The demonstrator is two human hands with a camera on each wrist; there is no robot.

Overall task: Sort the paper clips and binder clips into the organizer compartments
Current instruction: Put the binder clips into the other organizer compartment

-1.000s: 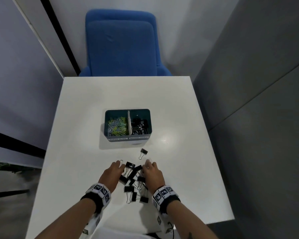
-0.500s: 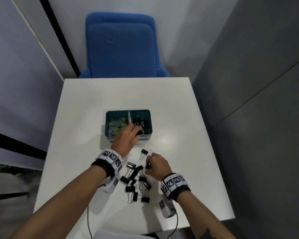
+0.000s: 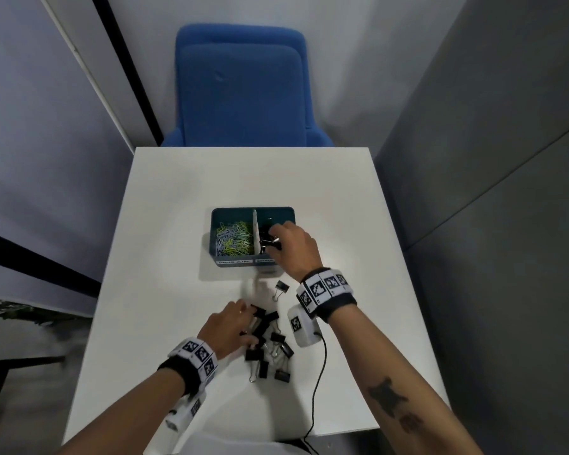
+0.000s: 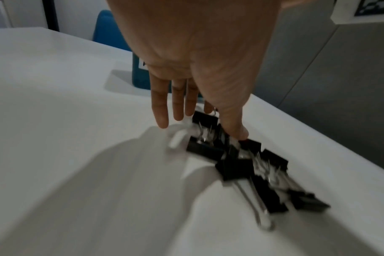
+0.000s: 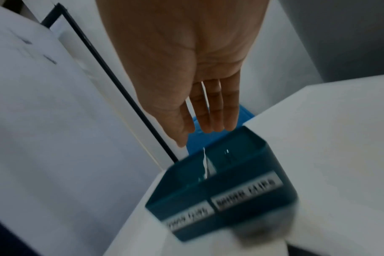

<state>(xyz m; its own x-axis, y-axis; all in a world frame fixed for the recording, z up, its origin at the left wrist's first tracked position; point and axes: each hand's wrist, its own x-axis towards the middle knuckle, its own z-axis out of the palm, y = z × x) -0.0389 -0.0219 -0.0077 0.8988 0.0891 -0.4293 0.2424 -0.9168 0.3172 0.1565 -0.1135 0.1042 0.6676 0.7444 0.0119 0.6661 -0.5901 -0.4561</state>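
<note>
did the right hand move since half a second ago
Yes. The right hand was down by the loose binder clips on the table; now it is farther away, over the organizer's right compartment, fingers straight.

My teal organizer stands upright mid-table, split by a pale divider into two compartments with blurred white labels on the near wall. The left compartment holds a heap of paper clips, yellow-green and pale lilac. The right one holds black binder clips. A loose pile of black binder clips with silver wire handles lies jumbled on the table nearer me. One single binder clip lies apart, between pile and organizer.
</note>
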